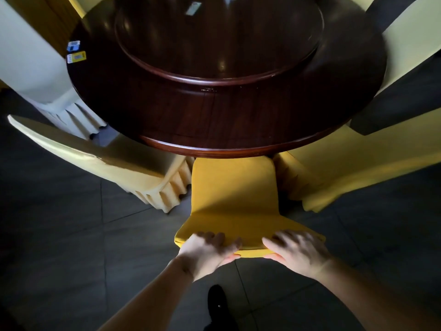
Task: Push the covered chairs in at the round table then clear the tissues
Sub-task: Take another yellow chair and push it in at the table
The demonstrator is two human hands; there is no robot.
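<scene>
A yellow covered chair (232, 187) stands right in front of me, its seat partly under the rim of the dark round wooden table (226, 120). My left hand (207, 249) grips the top of the chair's backrest on the left, fingers over the front and thumb behind. My right hand (298, 249) grips the same top edge on the right. Two small tissue packets, one blue (73, 46) and one yellow (76, 57), lie at the table's far left rim. Another small packet (193, 8) lies on the raised turntable (219, 44).
A pale yellow covered chair (100, 154) stands angled at the left, and another (346, 168) at the right, both close to the chair I hold. More covered chairs (31, 68) ring the table. Dark tiled floor (71, 247) lies below, and my shoe (217, 299) is under my arms.
</scene>
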